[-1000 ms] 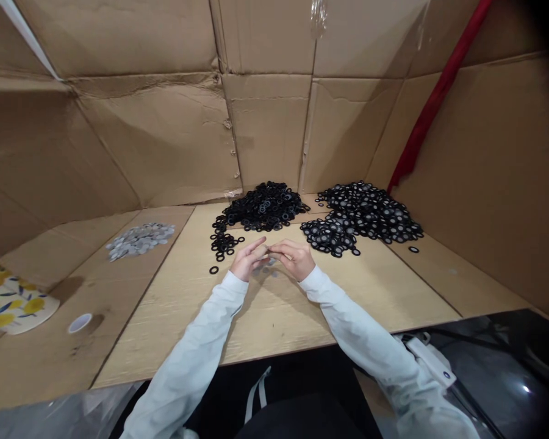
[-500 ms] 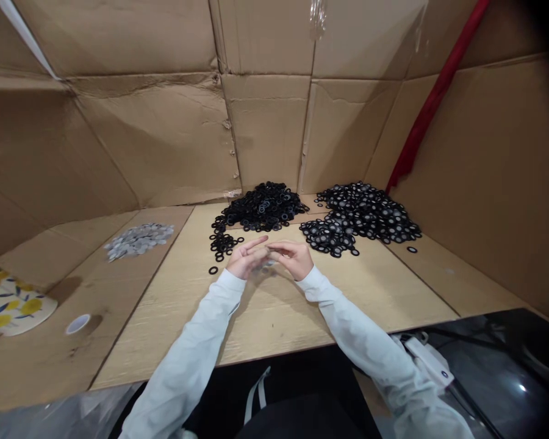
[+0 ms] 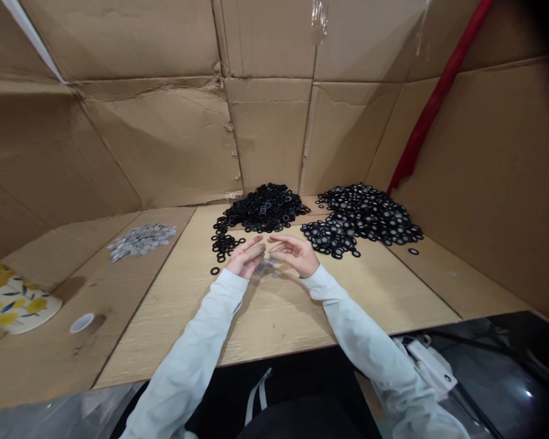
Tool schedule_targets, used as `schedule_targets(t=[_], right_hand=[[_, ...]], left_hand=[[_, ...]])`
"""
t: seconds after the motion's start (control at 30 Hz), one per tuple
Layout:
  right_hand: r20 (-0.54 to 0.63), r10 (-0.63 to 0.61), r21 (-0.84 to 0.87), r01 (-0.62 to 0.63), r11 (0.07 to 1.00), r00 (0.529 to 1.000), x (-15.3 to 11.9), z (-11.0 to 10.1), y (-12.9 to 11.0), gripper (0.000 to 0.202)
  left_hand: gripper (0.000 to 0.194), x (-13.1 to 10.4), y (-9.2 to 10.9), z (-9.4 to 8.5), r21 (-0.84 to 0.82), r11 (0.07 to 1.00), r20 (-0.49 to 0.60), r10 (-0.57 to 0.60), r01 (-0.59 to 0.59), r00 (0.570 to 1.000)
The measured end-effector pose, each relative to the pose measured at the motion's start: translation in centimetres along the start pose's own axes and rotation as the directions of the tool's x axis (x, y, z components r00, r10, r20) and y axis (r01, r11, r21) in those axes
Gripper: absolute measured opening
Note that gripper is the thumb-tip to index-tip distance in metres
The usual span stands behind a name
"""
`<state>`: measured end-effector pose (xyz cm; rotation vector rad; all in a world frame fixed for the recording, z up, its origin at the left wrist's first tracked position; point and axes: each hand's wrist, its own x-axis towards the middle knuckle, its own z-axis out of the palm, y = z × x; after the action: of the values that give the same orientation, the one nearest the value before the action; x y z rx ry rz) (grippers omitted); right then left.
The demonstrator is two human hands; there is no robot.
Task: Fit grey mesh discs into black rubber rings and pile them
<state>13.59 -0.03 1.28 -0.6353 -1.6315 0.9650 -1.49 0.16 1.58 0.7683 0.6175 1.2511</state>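
My left hand is half curled over the board, its thumb against the fingers; whatever it may pinch is too small to make out. Facing it across a narrow gap, my right hand has its fingers apart, with nothing visible between them. A few small clear-grey discs lie on the board below and between both hands. Behind the hands rises a heap of black rings, and some loose rings lie just beyond my left hand. To the right spreads a pile of black rings with grey centres.
A pile of grey-white discs lies at the left. Nearer stand a small white round lid or cup and a lemon-patterned container. Cardboard walls enclose the back and sides. A red strip hangs at the right.
My hands, whose fingertips were meeting, have come slightly apart. The right hand has opened its fingers, and more of the discs beneath shows.
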Motion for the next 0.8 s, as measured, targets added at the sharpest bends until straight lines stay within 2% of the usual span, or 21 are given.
schedule_targets(t=[0.1, 0.17, 0.27, 0.37, 0.47, 0.63, 0.8], right_hand=[[-0.024, -0.006, -0.298, -0.001, 0.954, 1.000, 0.5, -1.4, 1.0, 0.027], [-0.006, 0.031, -0.549, -0.029, 0.835, 1.000, 0.7, -1.9, 2.4, 0.025], [0.156, 0.102, -0.779, 0.058, 0.625, 0.982, 0.7, -1.9, 4.8, 0.034], [0.227, 0.203, -0.847, 0.090, 0.525, 0.952, 0.5, -1.4, 6.3, 0.042], [0.254, 0.252, -0.858, 0.097, 0.505, 0.934, 0.6, -1.1, 6.4, 0.034], [0.213, 0.294, -0.885, 0.057, 0.461, 0.932, 0.9, -1.1, 5.6, 0.028], [0.185, 0.276, -0.891, 0.042, 0.452, 0.943, 0.9, -1.0, 5.3, 0.027]], left_hand=[[0.030, -0.2, 0.0, -0.1, -0.043, 0.999, 0.040, -0.001, 0.002, 0.999], [0.031, -0.4, 0.0, -0.1, -0.073, 0.997, 0.095, 0.004, 0.003, 0.995], [0.032, -0.6, 0.0, -0.1, -0.123, 0.992, 0.144, 0.015, 0.003, 0.989], [0.029, -0.7, 0.0, 0.1, -0.148, 0.989, 0.148, 0.012, 0.010, 0.989], [0.025, -0.8, 0.0, 0.2, -0.160, 0.987, 0.141, 0.017, 0.006, 0.990], [0.027, -0.8, -0.1, 0.3, -0.178, 0.984, 0.135, 0.020, 0.005, 0.991], [0.030, -1.1, -0.1, 0.3, -0.183, 0.983, 0.143, 0.024, 0.002, 0.989]])
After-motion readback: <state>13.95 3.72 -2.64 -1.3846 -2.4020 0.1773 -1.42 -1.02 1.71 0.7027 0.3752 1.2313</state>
